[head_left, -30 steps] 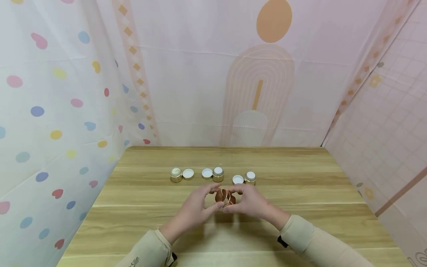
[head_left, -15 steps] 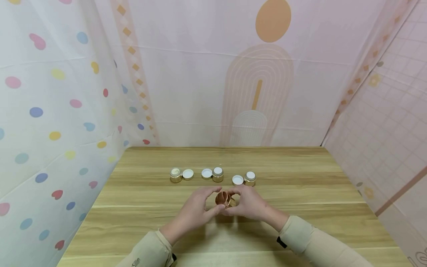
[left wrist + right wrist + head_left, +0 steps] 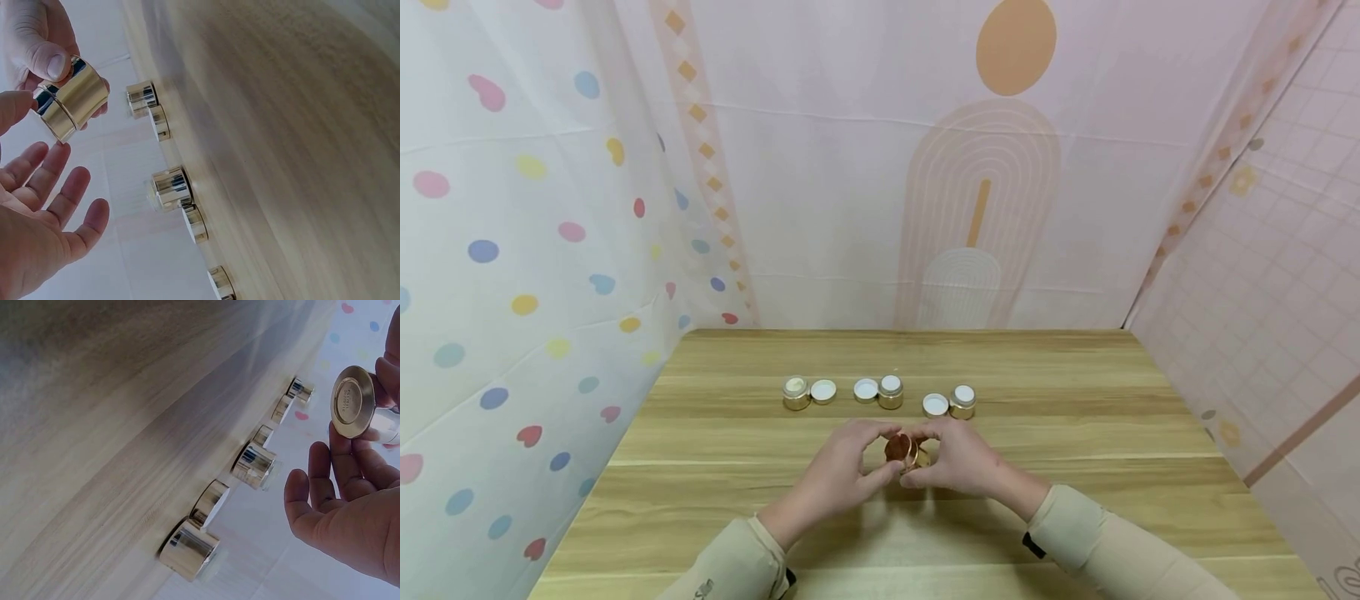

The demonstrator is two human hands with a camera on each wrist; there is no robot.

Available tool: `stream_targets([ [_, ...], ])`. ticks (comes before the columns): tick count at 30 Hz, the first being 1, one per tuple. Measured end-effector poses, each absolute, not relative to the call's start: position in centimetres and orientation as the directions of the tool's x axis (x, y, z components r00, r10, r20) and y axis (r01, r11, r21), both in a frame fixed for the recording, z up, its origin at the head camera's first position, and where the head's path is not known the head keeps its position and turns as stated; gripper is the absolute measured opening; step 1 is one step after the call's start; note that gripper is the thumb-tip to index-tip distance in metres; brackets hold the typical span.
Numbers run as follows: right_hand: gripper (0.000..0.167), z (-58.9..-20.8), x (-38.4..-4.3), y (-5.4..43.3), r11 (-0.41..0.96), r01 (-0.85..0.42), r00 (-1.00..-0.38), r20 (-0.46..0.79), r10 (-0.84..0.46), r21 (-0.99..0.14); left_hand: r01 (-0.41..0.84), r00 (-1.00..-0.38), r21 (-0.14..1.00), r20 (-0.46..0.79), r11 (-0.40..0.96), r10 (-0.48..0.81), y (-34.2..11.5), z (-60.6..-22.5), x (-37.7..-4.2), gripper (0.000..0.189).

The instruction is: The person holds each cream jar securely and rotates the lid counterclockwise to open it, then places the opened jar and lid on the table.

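Observation:
Above the front middle of the table, both hands hold a small shiny gold cosmetic jar [image 3: 87, 100] lying on its side. The lid [image 3: 897, 448] points left and sits against the body, with a thin seam between them in the left wrist view. My left hand [image 3: 844, 468] pinches the lid's rim between thumb and forefinger, its other fingers spread loosely. Wrapped around the body end is my right hand [image 3: 961, 455], thumb and fingertips on its side. In the right wrist view the jar's flat base [image 3: 349, 401] faces the camera, with small print on it.
Behind the hands stand three uncovered gold jars: a left one [image 3: 796, 395] with pale yellow contents, a middle one [image 3: 891, 393] and a right one [image 3: 962, 403], both white on top. Beside each lies an upturned lid [image 3: 823, 392]. A patterned curtain [image 3: 820, 208] hangs behind the wooden table [image 3: 1045, 375].
The held jar has turned slightly between the hands, and the fingertips have shifted a little on it. Both hands stay over the same spot; the jars behind have not moved.

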State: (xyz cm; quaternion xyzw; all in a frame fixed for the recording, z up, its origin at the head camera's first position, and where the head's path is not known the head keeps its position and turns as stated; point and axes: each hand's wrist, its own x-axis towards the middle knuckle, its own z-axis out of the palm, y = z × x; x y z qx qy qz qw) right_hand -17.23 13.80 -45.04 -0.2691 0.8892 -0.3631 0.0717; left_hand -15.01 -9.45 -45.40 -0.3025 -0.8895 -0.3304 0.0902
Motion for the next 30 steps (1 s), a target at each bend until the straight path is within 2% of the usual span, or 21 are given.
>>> stream_targets([
  [7, 0.044, -45.04, -17.19, 13.75, 0.572, -0.436, -0.835, 0.076, -0.545, -0.695, 0.540, -0.837, 0.578, 0.295, 0.612, 0.460, -9.65, -45.33, -14.75, 0.059],
  [20, 0.041, -45.11, -17.39, 13.69, 0.569, -0.477, -0.813, 0.089, -0.576, -0.670, 0.598, -0.799, 0.544, 0.343, 0.589, 0.494, -9.77, -45.53, -14.91, 0.054],
  [26, 0.039, -45.15, -17.40, 13.62, 0.575, -0.473, -0.813, 0.079, -0.577, -0.668, 0.551, -0.829, 0.568, 0.291, 0.611, 0.478, -9.68, -45.52, -15.08, 0.059],
  [30, 0.045, -45.21, -17.42, 13.68, 0.570, -0.468, -0.815, 0.079, -0.575, -0.676, 0.536, -0.838, 0.568, 0.267, 0.624, 0.476, -9.79, -45.39, -14.91, 0.066],
])
